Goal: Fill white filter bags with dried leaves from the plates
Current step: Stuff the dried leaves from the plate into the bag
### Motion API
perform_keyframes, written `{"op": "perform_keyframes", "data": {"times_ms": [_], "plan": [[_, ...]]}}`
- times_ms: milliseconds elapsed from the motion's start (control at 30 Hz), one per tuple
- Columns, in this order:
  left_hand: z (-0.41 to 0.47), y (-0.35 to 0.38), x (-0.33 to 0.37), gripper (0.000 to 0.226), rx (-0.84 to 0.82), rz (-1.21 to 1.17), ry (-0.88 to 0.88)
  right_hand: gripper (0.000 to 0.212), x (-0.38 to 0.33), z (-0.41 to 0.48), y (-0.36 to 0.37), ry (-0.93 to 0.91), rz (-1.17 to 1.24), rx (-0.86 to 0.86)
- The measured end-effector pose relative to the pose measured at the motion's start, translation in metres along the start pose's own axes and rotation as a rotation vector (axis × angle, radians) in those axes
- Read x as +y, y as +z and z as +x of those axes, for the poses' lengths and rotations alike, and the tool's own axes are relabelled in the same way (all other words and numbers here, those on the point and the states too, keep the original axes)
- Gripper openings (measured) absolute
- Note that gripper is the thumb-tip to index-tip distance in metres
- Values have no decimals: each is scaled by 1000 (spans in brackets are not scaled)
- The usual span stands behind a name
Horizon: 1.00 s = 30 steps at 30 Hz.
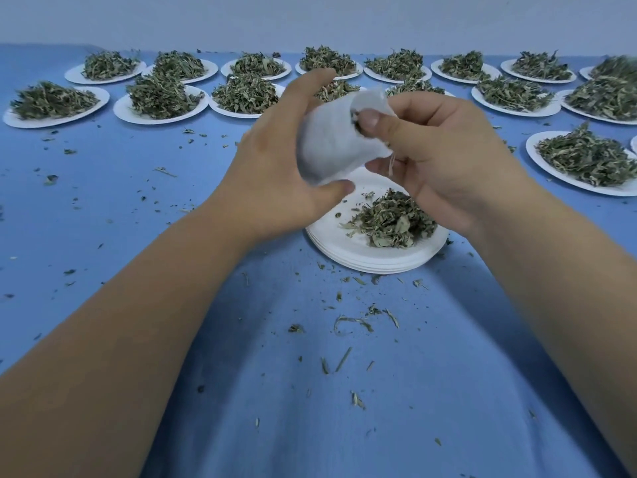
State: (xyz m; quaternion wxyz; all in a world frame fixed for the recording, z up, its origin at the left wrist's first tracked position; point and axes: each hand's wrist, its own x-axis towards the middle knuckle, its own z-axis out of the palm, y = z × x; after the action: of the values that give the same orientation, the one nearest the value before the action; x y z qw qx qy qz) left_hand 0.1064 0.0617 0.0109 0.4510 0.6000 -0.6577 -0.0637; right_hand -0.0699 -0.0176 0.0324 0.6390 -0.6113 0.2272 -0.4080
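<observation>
Cupping the white filter bag (327,146), the left hand (275,163) is curling round its side while the right hand (444,150) is pinching its open mouth — both hovering just above a plate stack (339,244) carrying dried leaves (391,220) on the table (138,208).

Bare forearms (138,322); left hand (275,174), right hand (444,157) bare

Blue cloth (379,426) covers the whole tabletop (103,188), running right back to a plain pale wall (310,19) that meets it in a straight line across the top. Green crumbs (348,322) are scattered all over the cloth, thickest in the near middle, thinner out on the left. Soft folds shade the cloth nearest the camera.
</observation>
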Motion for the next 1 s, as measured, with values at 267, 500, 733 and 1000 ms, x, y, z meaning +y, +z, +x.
{"op": "perform_keyframes", "data": {"times_ms": [267, 500, 733, 1000], "plan": [[1, 5, 7, 52, 181, 165, 33, 9, -2, -3, -2, 69, -58, -28], [8, -15, -18, 35, 272, 456, -302, 27, -9, -3, -32, -85, -871, 63], [11, -39, -43, 39, 216, 556, -489, 87, 3, -14, -28, 141, -1358, -477], [8, -5, -24, 30, 21, 504, -267, 43, 22, -15, -12, -96, -1230, -354]]}}
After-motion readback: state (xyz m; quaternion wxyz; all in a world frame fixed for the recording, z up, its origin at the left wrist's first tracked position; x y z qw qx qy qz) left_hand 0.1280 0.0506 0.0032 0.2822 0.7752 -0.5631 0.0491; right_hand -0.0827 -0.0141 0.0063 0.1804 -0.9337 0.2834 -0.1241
